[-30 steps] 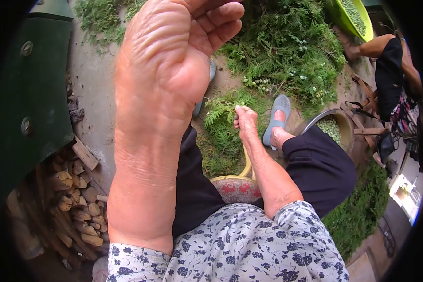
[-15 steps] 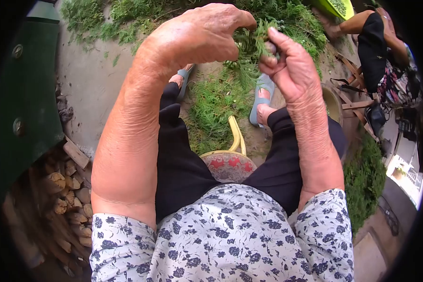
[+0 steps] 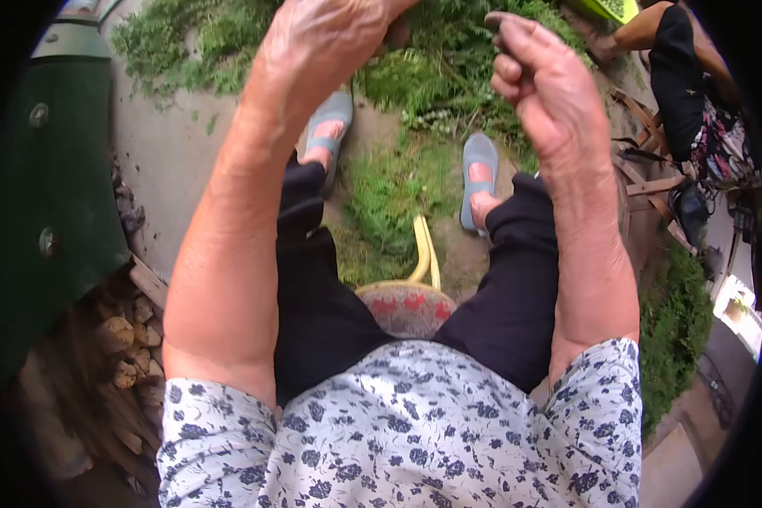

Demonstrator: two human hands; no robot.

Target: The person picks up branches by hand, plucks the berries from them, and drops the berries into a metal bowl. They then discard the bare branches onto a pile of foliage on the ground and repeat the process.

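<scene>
My left hand [image 3: 334, 38] is raised over the cut evergreen branches [image 3: 449, 59], the back of it toward me. Its fingers are partly cut off by the top edge, so what they hold is hidden. My right hand [image 3: 546, 89] is up over the right side of the same greenery. Its lower fingers are curled in and the dark tip of the uppermost digit points left. Whatever lies inside the curl does not show. Between my feet is more loose greenery [image 3: 389, 195].
I sit on a round patterned seat [image 3: 402, 313] with yellow legs. Firewood [image 3: 127, 347] is stacked by a dark green panel [image 3: 51, 195] at left. At right sits another person [image 3: 681, 93], near a yellow-green container [image 3: 610, 8] and wooden stool parts [image 3: 652, 186].
The green sprig between my hands no longer shows. My left hand has moved up and left, and my right hand slightly right. My feet look more exposed.
</scene>
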